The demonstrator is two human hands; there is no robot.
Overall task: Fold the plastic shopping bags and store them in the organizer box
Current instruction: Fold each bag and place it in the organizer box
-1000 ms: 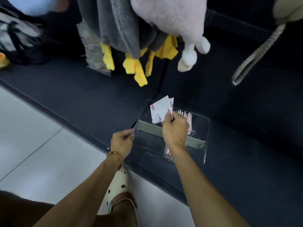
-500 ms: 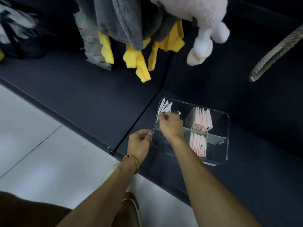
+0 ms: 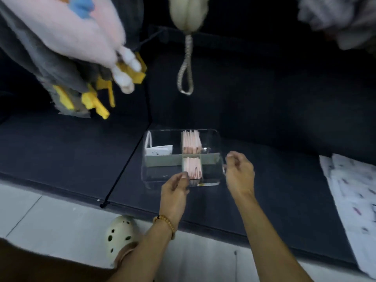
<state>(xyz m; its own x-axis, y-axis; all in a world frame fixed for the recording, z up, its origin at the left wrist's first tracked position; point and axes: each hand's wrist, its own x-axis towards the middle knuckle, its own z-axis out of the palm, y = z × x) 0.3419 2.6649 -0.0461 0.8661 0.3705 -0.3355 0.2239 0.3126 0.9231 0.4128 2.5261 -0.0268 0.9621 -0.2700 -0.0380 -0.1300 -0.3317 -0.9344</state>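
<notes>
We see a clear organizer box point(image 3: 211, 139) sitting on a dark cushioned surface point(image 3: 81, 155), split by grey dividers point(image 3: 162, 159); two of its compartments hold upright pink folded bags point(image 3: 191, 143), and a white folded bag point(image 3: 160, 151) lies in the far-left one; our left hand point(image 3: 175, 190) touches the box's near wall, fingers loosely curled, though blur keeps us from telling whether they pinch it; our right hand point(image 3: 240, 174) hovers just beside the box's right wall, fingers loosely curled and holding nothing; unfolded white patterned bags point(image 3: 354, 200) lie well apart on the right; soft toys point(image 3: 71, 43) hang above.
</notes>
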